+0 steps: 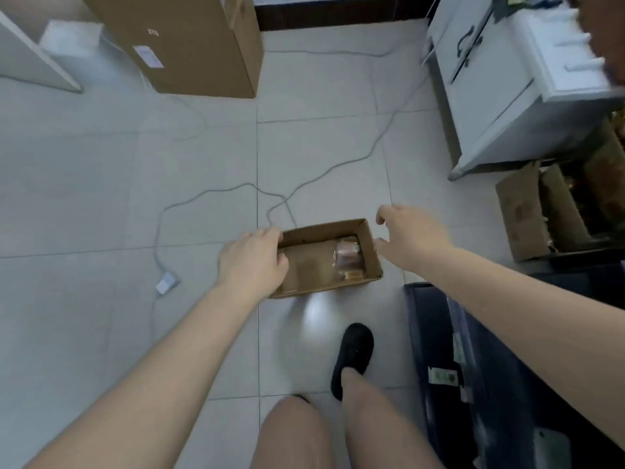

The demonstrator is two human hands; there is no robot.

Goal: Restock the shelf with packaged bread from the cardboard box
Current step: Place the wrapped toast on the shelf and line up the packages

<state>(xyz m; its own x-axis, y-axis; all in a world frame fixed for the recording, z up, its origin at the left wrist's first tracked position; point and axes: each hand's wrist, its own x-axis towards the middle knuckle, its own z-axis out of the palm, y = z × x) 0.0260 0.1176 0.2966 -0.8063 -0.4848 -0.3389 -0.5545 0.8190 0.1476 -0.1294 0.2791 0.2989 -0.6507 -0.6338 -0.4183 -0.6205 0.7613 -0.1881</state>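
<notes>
Down on the tiled floor (101, 198), just ahead of the person's feet, sits the small open cardboard box (370, 255), and the packaged bread (348, 257) lies inside it, tucked against the right-hand end wall. It looks like a single clear-wrapped pack, perhaps two stacked; blur makes that hard to tell. Most of the box's bottom is bare cardboard, so by my reading little stock is left to carry over.

Both arms reach down toward the box. Over its left end the left hand (252, 262) has its fingers curled across the rim, seemingly taking hold of the wall, though whether the grip has closed on the cardboard I cannot tell. Just beside the right end, apart from the cardboard, the right hand (411, 233) has thumb and fingers spread, grasping nothing. One hand at each end suggests a two-handed lift of the whole box, not a reach for the bread alone.

A grey cable (324, 174) trails across the floor behind the box to a white adapter (165, 282) on its left. A black slipper (353, 357) stands nearer the camera, a white cabinet (490, 96) further right, and a tall carton (189, 42) at the far end.
</notes>
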